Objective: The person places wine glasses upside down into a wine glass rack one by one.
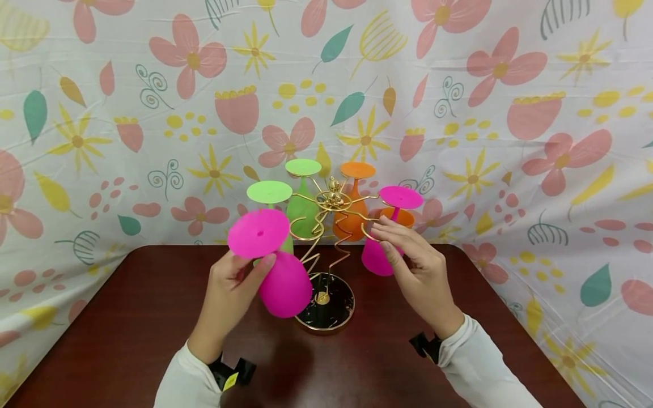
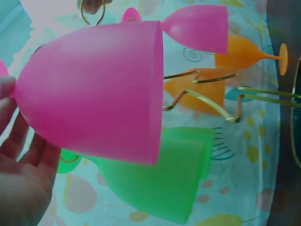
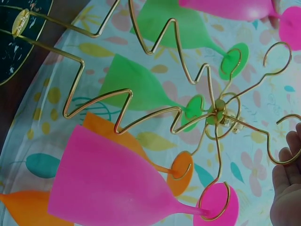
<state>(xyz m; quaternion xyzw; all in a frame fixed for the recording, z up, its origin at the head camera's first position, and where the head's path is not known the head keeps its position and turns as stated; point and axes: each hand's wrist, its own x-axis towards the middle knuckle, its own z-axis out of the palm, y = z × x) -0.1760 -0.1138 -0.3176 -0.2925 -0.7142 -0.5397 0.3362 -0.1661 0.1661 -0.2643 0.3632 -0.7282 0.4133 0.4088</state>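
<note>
My left hand (image 1: 234, 289) grips a pink goblet (image 1: 285, 283) by its stem, below the foot, with the bowl tilted mouth-down. This goblet is in front of a gold wire glass rack (image 1: 334, 199) on a round black base (image 1: 326, 303). At the rack's right side, my right hand (image 1: 420, 266) pinches a bare wire hook (image 3: 289, 161) with fingers and thumb. Hanging upside down from other hooks are two green goblets (image 3: 134, 87), an orange goblet (image 3: 115, 134) and another pink goblet (image 3: 108, 179).
Behind the hanging pink goblet, a second orange goblet (image 2: 240, 52) stands upright on the dark wooden table (image 1: 127, 317). A flowered cloth (image 1: 194, 130) hangs behind and along both sides. Each wrist carries a black camera mount (image 1: 232, 371).
</note>
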